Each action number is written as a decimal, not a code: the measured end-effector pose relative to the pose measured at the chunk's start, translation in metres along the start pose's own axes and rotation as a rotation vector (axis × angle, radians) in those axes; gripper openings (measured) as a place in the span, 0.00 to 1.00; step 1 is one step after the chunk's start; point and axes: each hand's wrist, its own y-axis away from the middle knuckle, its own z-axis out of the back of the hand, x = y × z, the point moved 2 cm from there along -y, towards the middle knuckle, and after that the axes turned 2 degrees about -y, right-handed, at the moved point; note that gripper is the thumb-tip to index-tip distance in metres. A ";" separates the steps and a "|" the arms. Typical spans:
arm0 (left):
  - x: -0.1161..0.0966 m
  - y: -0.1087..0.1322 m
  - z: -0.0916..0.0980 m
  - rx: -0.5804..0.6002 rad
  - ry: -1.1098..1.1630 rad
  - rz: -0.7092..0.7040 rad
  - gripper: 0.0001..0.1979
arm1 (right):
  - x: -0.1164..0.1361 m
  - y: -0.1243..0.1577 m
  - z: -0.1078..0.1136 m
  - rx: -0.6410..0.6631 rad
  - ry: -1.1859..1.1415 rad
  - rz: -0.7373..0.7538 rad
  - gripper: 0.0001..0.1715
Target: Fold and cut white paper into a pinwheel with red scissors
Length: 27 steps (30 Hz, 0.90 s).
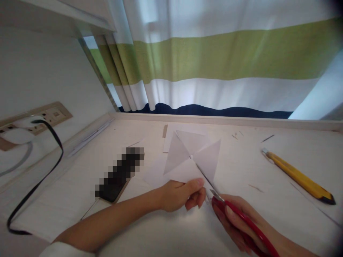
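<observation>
A white paper pinwheel [205, 157] with pointed blades is held up just above the table. My left hand [184, 194] is closed at its lower edge, thumb against curled fingers. From the pinwheel's middle a thin dark line, seemingly a wire [205, 172], slants down to the right. My right hand [243, 214] wraps around red-handled pliers [248, 223]. Their silver jaws point up and left, close to the lower end of that line; whether they grip it I cannot tell.
A yellow box cutter [297, 175] lies at the right, small scraps [235, 135] behind it. White paper sheets [171, 137] lie beneath the pinwheel. At the left are a dark phone [115, 185] with a cable, a black cord [57, 160] and a wall socket [56, 112]. A striped curtain [214, 53] hangs behind.
</observation>
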 end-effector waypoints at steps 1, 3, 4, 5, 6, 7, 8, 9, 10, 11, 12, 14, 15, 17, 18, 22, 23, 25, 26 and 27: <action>0.000 0.000 0.000 -0.003 0.003 -0.001 0.25 | 0.000 0.000 0.000 -0.011 -0.012 -0.014 0.26; 0.000 0.000 -0.001 -0.015 0.003 -0.007 0.25 | 0.000 0.000 0.000 -0.017 -0.030 -0.036 0.28; 0.001 0.000 -0.001 -0.023 0.004 -0.011 0.25 | 0.000 -0.001 0.000 -0.019 -0.036 -0.041 0.28; 0.001 0.000 -0.001 -0.025 0.004 -0.014 0.25 | 0.000 -0.001 0.000 -0.013 -0.038 -0.042 0.28; 0.002 0.000 -0.001 -0.025 0.004 -0.016 0.25 | 0.000 -0.001 0.000 -0.008 -0.040 -0.042 0.27; 0.002 0.000 -0.001 -0.025 0.005 -0.017 0.25 | 0.000 -0.001 0.000 -0.007 -0.039 -0.038 0.27; 0.002 0.000 -0.001 -0.024 0.004 -0.018 0.25 | 0.000 -0.001 0.001 -0.004 -0.037 -0.032 0.26; 0.002 0.000 -0.001 -0.024 0.003 -0.018 0.25 | -0.001 -0.001 0.001 0.002 -0.034 -0.021 0.26; 0.003 0.000 -0.001 -0.025 0.001 -0.018 0.25 | -0.001 -0.001 0.001 0.012 -0.031 -0.008 0.25; 0.003 0.000 -0.001 -0.030 0.002 -0.018 0.25 | -0.002 -0.001 0.001 0.021 -0.027 0.003 0.25; 0.003 0.000 -0.001 -0.036 0.004 -0.018 0.26 | -0.003 0.000 0.002 0.030 -0.022 0.016 0.25; 0.004 0.000 -0.001 -0.048 0.005 -0.011 0.26 | -0.003 0.000 0.001 0.048 -0.015 0.034 0.26; 0.004 0.000 -0.001 -0.054 0.002 -0.008 0.26 | -0.003 0.000 0.001 0.051 -0.016 0.040 0.26; 0.004 0.000 -0.001 -0.058 -0.008 -0.008 0.27 | -0.002 -0.001 0.001 0.062 -0.028 0.049 0.27; 0.004 0.000 -0.001 -0.053 -0.010 -0.009 0.27 | -0.001 -0.001 0.002 0.072 -0.033 0.061 0.26; 0.004 0.000 -0.002 -0.011 -0.012 0.005 0.27 | 0.002 -0.003 0.002 0.109 -0.034 0.117 0.24; 0.004 0.000 -0.002 -0.004 -0.017 0.011 0.27 | 0.003 -0.003 0.002 0.108 -0.031 0.122 0.24; 0.003 0.000 -0.002 -0.005 -0.028 0.024 0.27 | 0.006 -0.002 0.000 0.099 -0.020 0.112 0.25; 0.003 0.000 -0.002 -0.004 -0.028 0.028 0.27 | 0.007 -0.002 0.000 0.090 -0.011 0.104 0.26; 0.003 0.001 -0.002 0.000 -0.028 0.029 0.28 | 0.007 -0.002 -0.001 0.079 -0.003 0.094 0.26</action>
